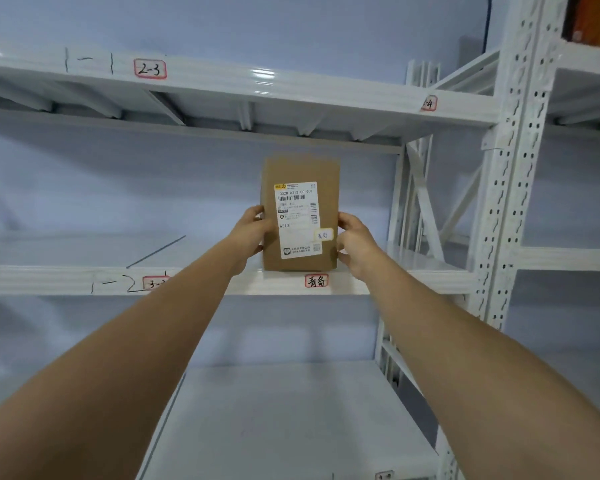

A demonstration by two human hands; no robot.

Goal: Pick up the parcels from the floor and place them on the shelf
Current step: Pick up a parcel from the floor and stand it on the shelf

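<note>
A brown cardboard parcel [300, 174] with a white shipping label stands upright on the front edge of the middle shelf [413, 282] of a white metal rack. My left hand [253, 232] grips the parcel's left edge and my right hand [355, 240] grips its right edge. The parcel's bottom rests on the shelf just above a small red-bordered label [316, 280] with handwritten characters. Both arms reach forward from the bottom corners of the view.
An upper shelf [257, 88] carries a tag reading 2-3 [150, 68]. A lower shelf [291, 427] lies below my arms. A perforated white upright [513, 188] stands at the right, with another rack bay beyond it. A pale blue wall is behind.
</note>
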